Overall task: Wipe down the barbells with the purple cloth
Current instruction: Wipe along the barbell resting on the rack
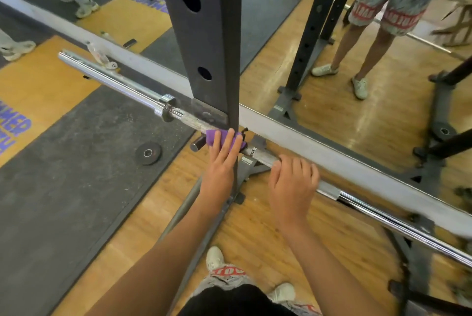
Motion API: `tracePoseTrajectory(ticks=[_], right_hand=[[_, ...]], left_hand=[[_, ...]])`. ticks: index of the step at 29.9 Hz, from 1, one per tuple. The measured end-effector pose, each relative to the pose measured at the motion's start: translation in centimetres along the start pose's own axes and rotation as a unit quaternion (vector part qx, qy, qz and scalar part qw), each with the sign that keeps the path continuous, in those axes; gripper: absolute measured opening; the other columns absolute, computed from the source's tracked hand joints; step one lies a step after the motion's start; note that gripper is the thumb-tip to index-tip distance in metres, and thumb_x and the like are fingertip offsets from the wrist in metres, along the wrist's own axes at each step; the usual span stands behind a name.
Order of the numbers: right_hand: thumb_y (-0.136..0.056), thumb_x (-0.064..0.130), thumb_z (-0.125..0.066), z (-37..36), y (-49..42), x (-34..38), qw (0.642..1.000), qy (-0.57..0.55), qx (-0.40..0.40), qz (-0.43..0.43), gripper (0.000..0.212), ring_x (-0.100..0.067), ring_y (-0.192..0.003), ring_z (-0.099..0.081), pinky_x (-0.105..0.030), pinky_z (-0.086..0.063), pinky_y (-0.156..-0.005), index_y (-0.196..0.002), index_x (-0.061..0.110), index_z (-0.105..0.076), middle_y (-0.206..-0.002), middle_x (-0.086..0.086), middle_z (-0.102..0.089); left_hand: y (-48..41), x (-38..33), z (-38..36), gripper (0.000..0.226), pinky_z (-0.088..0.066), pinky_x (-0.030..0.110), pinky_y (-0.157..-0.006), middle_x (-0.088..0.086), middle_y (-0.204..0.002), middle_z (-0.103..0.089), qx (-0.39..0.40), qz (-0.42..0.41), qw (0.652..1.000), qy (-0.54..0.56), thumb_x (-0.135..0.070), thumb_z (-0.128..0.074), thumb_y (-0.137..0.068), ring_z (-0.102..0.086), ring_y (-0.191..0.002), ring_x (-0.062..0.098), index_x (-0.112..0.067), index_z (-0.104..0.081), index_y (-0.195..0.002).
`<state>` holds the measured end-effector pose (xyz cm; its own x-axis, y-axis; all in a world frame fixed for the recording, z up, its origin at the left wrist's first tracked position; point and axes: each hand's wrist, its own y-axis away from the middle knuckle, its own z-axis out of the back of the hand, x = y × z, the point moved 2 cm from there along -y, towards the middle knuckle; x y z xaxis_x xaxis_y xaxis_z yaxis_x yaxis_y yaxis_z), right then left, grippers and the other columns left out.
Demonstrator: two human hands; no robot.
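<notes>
Pressing the cloth [212,137] flat-fingered onto the bar [115,79] at the upright [204,34], the left hand [222,160] wipes; the right hand [293,183] curls round the bar just beyond. Heavy, stiff steel, probably slick chrome: best held on the knurling.

Purple lettering [18,128] on the floor platform [38,91] ends "MER" — the rest is illegible.

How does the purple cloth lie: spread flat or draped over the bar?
Draped: the purple cloth folds over the barbell beneath the left hand.
</notes>
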<state>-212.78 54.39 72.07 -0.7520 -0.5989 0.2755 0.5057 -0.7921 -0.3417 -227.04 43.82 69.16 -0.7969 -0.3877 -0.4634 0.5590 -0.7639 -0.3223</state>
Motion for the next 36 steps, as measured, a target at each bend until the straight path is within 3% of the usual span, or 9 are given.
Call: tracePoseTrajectory(ticks=[3,5,8,12,22,27,29,32,36], right_hand=[[-0.104,0.030,-0.041,-0.2,0.3,0.2,1.000,0.012,-0.015,-0.005,0.032,-0.027,-0.120,-0.055,-0.050,-0.033,-0.112,-0.121,0.016,-0.065,-0.123,-0.003,-0.066],[-0.104,0.030,-0.039,-0.5,0.7,0.5,0.999,0.017,-0.033,-0.018,0.036,-0.029,-0.126,-0.053,-0.050,-0.027,-0.116,-0.124,0.014,-0.065,-0.131,-0.005,-0.063],[-0.105,0.030,-0.037,-0.9,1.0,0.9,0.997,0.011,-0.064,-0.042,0.039,-0.032,-0.131,-0.051,-0.049,-0.017,-0.120,-0.127,0.012,-0.065,-0.137,-0.008,-0.061],[-0.105,0.029,-0.036,-1.4,1.1,1.5,0.994,0.009,-0.088,-0.071,0.042,-0.034,-0.132,-0.050,-0.047,-0.010,-0.123,-0.128,0.010,-0.065,-0.139,-0.010,-0.060],[-0.104,0.028,-0.041,-1.5,1.2,2.1,0.989,0.009,-0.100,-0.108,0.039,-0.033,-0.135,-0.046,-0.045,-0.004,-0.125,-0.131,0.011,-0.063,-0.142,-0.009,-0.058],[-0.104,0.026,-0.042,-1.6,1.6,2.2,0.990,0.008,-0.089,-0.107,0.037,-0.032,-0.137,-0.043,-0.047,-0.004,-0.124,-0.132,0.012,-0.061,-0.142,-0.008,-0.056],[-0.104,0.026,-0.042,-1.7,1.5,2.0,0.991,0.010,-0.087,-0.105,0.037,-0.032,-0.137,-0.044,-0.049,-0.005,-0.124,-0.132,0.012,-0.062,-0.142,-0.009,-0.056],[-0.104,0.026,-0.041,-1.8,1.5,1.9,0.991,0.010,-0.085,-0.105,0.037,-0.032,-0.136,-0.045,-0.050,-0.006,-0.124,-0.131,0.012,-0.062,-0.141,-0.009,-0.057],[-0.105,0.026,-0.040,-1.6,1.6,1.9,0.993,0.011,-0.074,-0.093,0.038,-0.031,-0.137,-0.043,-0.052,-0.009,-0.124,-0.132,0.011,-0.061,-0.140,-0.009,-0.057]], left_hand=[[0.1,0.4,-0.4,0.081,0.001,0.051,-0.126,0.002,-0.166,-0.013,0.012,-0.085,0.996,-0.012,0.003,-0.023,-0.081,0.005,-0.156,0.029,-0.019,-0.017,-0.159],[-0.1,0.6,-0.2,0.081,0.009,0.045,-0.125,0.003,-0.166,-0.016,0.017,-0.104,0.994,-0.012,0.002,-0.025,-0.080,0.005,-0.156,0.027,-0.018,-0.018,-0.158],[-0.5,0.8,0.0,0.081,0.006,0.050,-0.124,0.005,-0.165,-0.023,0.028,-0.145,0.989,-0.006,0.003,-0.028,-0.079,0.003,-0.156,0.026,-0.018,-0.020,-0.158],[-1.1,0.6,-0.1,0.079,0.005,0.044,-0.125,0.007,-0.163,-0.029,0.040,-0.176,0.984,0.010,0.002,-0.032,-0.081,-0.003,-0.155,0.020,-0.019,-0.024,-0.157],[-1.3,1.3,0.2,0.079,0.006,0.044,-0.125,0.001,-0.164,-0.021,0.025,-0.154,0.988,0.008,0.003,-0.034,-0.084,0.000,-0.156,0.019,-0.022,-0.022,-0.158],[-1.5,0.6,0.2,0.099,0.007,0.045,-0.126,0.000,-0.167,-0.013,0.063,-0.194,0.979,-0.004,0.015,-0.053,-0.077,0.000,-0.156,0.021,-0.024,-0.015,-0.160],[-1.6,1.8,1.1,0.095,0.007,0.041,-0.126,0.001,-0.166,-0.017,0.076,-0.214,0.974,-0.016,0.012,-0.052,-0.076,-0.005,-0.156,0.022,-0.022,-0.019,-0.159],[-2.2,2.7,2.6,0.077,-0.006,0.044,-0.127,0.006,-0.161,-0.034,0.077,-0.203,0.976,-0.020,0.004,-0.045,-0.082,-0.020,-0.152,0.024,-0.019,-0.033,-0.154],[-2.5,3.4,4.8,0.081,-0.022,0.052,-0.118,0.011,-0.154,-0.045,0.076,-0.186,0.979,-0.024,0.011,-0.057,-0.072,-0.037,-0.146,0.028,-0.017,-0.050,-0.147]])
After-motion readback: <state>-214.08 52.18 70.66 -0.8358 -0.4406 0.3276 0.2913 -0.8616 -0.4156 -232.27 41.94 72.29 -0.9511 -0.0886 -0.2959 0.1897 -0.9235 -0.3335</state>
